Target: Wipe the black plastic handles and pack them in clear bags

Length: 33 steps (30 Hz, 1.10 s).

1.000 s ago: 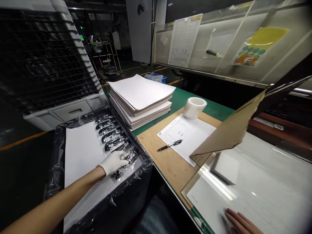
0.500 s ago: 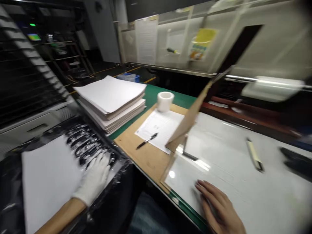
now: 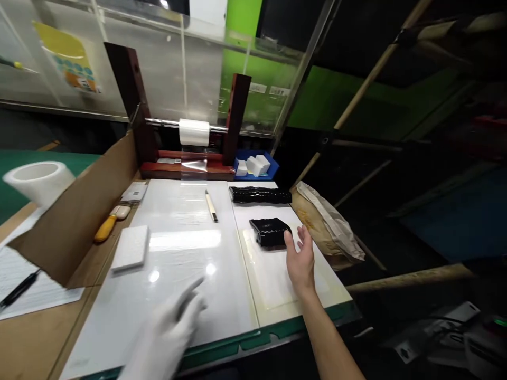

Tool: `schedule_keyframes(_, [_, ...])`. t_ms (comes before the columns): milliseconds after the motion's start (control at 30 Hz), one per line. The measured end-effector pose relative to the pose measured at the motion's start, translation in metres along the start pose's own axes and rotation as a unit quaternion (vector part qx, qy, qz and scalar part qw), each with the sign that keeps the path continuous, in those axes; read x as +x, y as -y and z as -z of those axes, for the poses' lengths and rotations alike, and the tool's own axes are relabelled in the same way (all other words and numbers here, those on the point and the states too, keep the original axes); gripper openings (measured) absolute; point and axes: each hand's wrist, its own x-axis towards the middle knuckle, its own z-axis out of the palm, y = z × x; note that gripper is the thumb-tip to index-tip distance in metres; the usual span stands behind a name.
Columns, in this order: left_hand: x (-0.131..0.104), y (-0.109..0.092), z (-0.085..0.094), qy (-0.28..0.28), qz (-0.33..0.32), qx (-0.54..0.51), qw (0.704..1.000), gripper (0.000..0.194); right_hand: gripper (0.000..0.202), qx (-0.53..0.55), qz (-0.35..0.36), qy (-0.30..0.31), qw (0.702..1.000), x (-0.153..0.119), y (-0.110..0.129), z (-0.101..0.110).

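My bare right hand (image 3: 301,259) is beside the right end of a folded glossy black piece (image 3: 270,232), with thumb and fingers apart. Whether it touches the piece I cannot tell. A longer black roll (image 3: 260,195) lies behind that piece on the white board. My left hand (image 3: 176,322), in a white glove and blurred, hovers over the white work surface (image 3: 222,301) with its fingers apart and nothing in them. A cream-handled knife (image 3: 211,206) lies farther back. At the left of the surface is a white square block (image 3: 131,247).
A cardboard divider (image 3: 91,211) stands at the left, with a yellow-handled tool (image 3: 106,228) beside it. Behind are a film roll (image 3: 194,132) on a rod and a blue bin (image 3: 257,164) of white pieces. A brown paper bag (image 3: 320,221) sits right.
The view has swung right, away from the paper stacks. My gloved left hand has left the black plastic and come over the white surface. My right hand is now beside the folded black piece.
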Motion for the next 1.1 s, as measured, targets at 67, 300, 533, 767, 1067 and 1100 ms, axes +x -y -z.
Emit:
schedule_keyframes(67, [0.047,-0.046,-0.044,0.052,0.038,-0.076,0.995,0.059,0.061,0.036,-0.02,-0.002,0.999,0.012,-0.016,-0.007])
schedule_keyframes(300, [0.151,-0.111,-0.126,0.055,0.058,-0.152,0.985,0.026,0.056,0.095,-0.039,-0.068,0.992,0.015,-0.026,-0.012])
schedule_keyframes(533, [0.054,-0.066,-0.075,0.04,0.1,-0.377,0.92,0.059,0.04,0.079,-0.046,-0.048,0.995,-0.028,0.046,0.018])
schedule_keyframes(767, [-0.028,-0.009,-0.018,0.016,0.171,-0.431,0.886,0.054,0.049,0.157,-0.247,0.446,0.846,-0.119,0.115,0.016])
schedule_keyframes(1067, [-0.083,0.032,0.05,-0.158,0.069,-0.308,0.936,0.039,0.039,0.131,-0.134,0.565,0.804,-0.135,0.156,-0.043])
schedule_keyframes(1100, [-0.087,0.038,0.058,-0.194,0.06,-0.286,0.936,0.039,0.038,0.129,-0.072,0.579,0.802,-0.132,0.165,-0.061])
